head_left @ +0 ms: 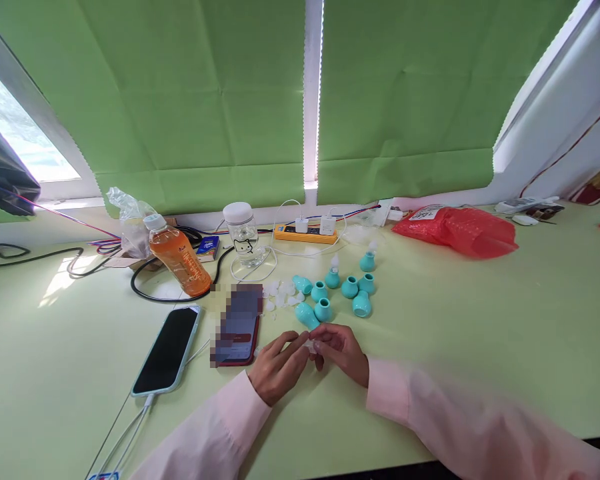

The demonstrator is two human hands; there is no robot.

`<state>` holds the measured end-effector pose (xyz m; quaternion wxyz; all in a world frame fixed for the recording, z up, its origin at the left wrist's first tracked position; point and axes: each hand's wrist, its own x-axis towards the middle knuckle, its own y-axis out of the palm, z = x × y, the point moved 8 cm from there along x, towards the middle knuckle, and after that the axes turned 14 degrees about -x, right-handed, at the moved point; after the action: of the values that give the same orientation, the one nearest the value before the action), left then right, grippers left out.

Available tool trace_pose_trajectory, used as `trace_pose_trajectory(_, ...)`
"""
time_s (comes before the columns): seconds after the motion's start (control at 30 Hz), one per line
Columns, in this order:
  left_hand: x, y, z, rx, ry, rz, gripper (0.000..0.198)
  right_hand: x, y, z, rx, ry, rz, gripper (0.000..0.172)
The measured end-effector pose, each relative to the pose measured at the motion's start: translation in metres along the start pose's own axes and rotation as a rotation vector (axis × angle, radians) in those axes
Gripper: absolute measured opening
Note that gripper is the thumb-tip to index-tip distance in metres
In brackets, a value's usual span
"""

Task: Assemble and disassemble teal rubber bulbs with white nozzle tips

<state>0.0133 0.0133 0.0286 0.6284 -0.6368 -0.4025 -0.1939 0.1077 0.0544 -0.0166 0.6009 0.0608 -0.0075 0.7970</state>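
Low in the middle of the head view, my left hand [281, 365] and my right hand [341, 351] meet over the table. Their fingertips pinch a small whitish translucent piece [310, 345] between them; fingers cover most of it. Just beyond lie several turquoise vase-shaped pots [323, 310], some upright, some on their sides. Two at the back, one of them a turquoise pot [333, 278], have white translucent tops [335, 261]. Left of the pots is a scatter of small white translucent pieces [283, 293], like the one I hold.
A phone in a red case [254, 333] lies left of my hands, and a charging phone [166, 350] farther left. Behind stand an orange drink bottle [180, 260], a white-lidded jar [243, 240] and a yellow power strip [305, 234]. A red plastic package [460, 230] lies back right.
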Motion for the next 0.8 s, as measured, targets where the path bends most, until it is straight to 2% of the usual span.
trace_pose_trajectory(0.2, 0.003, -0.003, 0.002, -0.047, -0.049, -0.052, 0.026, -0.001, 0.0, -0.002, -0.037, 0.009, -0.032, 0.022)
trace_pose_trajectory(0.27, 0.008, -0.009, 0.007, -0.108, -0.14, -0.074, 0.033, -0.001, -0.001, -0.001, -0.042, 0.001, -0.043, 0.021)
trace_pose_trajectory(0.33, 0.012, -0.012, 0.017, -0.196, -0.297, -0.067, 0.04, -0.002, -0.003, 0.001, -0.047, -0.02, -0.05, 0.021)
trace_pose_trajectory(0.43, 0.017, -0.014, 0.023, -0.259, -0.421, -0.056, 0.041, -0.002, -0.002, 0.004, -0.053, -0.034, -0.032, 0.023)
trace_pose_trajectory(0.6, 0.018, -0.009, 0.021, -0.307, -0.375, -0.029, 0.024, -0.003, 0.003, 0.005, -0.041, -0.016, 0.021, 0.027)
trace_pose_trajectory(0.8, 0.015, -0.001, 0.019, -0.249, -0.284, 0.071, 0.023, -0.004, 0.007, 0.003, -0.062, -0.002, 0.069, 0.03)
